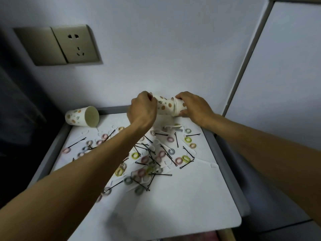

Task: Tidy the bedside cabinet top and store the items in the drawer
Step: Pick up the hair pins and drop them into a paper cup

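Near the back wall of the white cabinet top [182,202], both my hands hold spotted paper cups lying sideways and fitted one into the other. My left hand [142,108] grips the left cup [164,106]; my right hand [194,106] grips the white end of the right cup [178,106]. A third spotted paper cup [81,116] lies on its side at the back left, mouth facing me. Several small coloured hair ties [178,160], black hairpins [161,174] and white floss picks [172,126] lie scattered over the middle of the top.
A grey raised rim [224,157] borders the cabinet top. A wall socket plate [76,44] sits on the wall at upper left. A dark surface lies to the left, and a white panel [286,84] stands to the right.
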### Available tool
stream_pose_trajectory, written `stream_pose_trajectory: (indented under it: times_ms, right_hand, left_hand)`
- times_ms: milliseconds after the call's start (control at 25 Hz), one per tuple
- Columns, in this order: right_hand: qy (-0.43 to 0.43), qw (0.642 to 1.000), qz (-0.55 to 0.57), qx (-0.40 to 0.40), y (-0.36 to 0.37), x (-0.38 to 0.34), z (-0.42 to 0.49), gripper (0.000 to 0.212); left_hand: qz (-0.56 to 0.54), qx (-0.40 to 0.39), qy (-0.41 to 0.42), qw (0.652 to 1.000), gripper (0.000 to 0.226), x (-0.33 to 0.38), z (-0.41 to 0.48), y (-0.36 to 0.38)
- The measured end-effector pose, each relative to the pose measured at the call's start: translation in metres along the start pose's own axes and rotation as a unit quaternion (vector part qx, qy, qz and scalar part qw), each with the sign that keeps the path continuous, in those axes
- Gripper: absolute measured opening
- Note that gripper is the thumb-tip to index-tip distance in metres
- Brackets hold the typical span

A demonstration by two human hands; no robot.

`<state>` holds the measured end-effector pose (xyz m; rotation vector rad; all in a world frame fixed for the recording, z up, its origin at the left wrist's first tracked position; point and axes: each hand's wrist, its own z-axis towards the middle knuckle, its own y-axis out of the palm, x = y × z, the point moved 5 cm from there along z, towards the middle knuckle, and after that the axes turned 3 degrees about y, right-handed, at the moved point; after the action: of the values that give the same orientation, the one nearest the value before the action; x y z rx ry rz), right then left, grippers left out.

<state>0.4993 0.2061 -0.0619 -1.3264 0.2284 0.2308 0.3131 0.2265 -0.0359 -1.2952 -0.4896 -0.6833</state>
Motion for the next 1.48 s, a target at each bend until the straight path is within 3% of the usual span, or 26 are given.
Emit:
stream_pose_trajectory:
  times_ms: [160, 280, 440, 560, 640, 840, 1000, 1160, 1320, 1480]
  right_hand:
    - [0.038, 0.998, 0.030, -0.027, -0.015, -0.019, -0.004, 0.076]
    - [0.002, 0.987, 0.161, -0.024, -0.034, -0.067, -0.028, 0.088]
    - [-0.018, 0.946, 0.291, -0.144, -0.035, -0.127, -0.093, 0.105]
    - [-0.008, 0.891, 0.401, -0.214, -0.035, -0.161, -0.137, 0.098]
    - [0.016, 0.875, 0.441, -0.202, -0.038, -0.174, -0.153, 0.082]
    - [0.081, 0.900, 0.393, -0.171, -0.040, -0.199, -0.167, 0.078]
    - [0.046, 0.896, 0.401, -0.185, -0.029, -0.229, -0.178, 0.063]
    - [0.023, 0.879, 0.412, -0.239, -0.013, -0.216, -0.177, 0.043]
    - [0.132, 0.974, 0.173, -0.059, -0.020, -0.109, -0.148, 0.017]
    - [0.206, 0.978, -0.007, -0.026, -0.010, -0.036, -0.121, 0.023]
  left_hand:
    - [0.035, 0.052, 0.069, 0.996, 0.020, -0.003, -0.029, -0.055]
    - [0.013, 0.038, 0.103, 0.994, 0.015, -0.007, -0.056, -0.085]
    - [-0.086, -0.024, 0.091, 0.992, 0.015, -0.015, -0.096, -0.112]
    - [-0.115, -0.019, 0.100, 0.988, 0.013, -0.021, -0.128, -0.135]
    - [-0.138, -0.014, 0.100, 0.985, 0.011, -0.025, -0.149, -0.144]
    - [-0.199, -0.006, 0.049, 0.979, 0.008, -0.052, -0.194, -0.155]
    - [-0.304, 0.002, -0.032, 0.952, 0.056, -0.072, -0.205, -0.158]
    - [-0.395, -0.032, -0.140, 0.907, 0.078, -0.100, -0.205, -0.146]
    - [-0.361, -0.094, -0.162, 0.914, 0.081, -0.106, -0.196, -0.139]
    - [-0.336, -0.136, -0.158, 0.919, 0.058, -0.105, -0.187, -0.130]
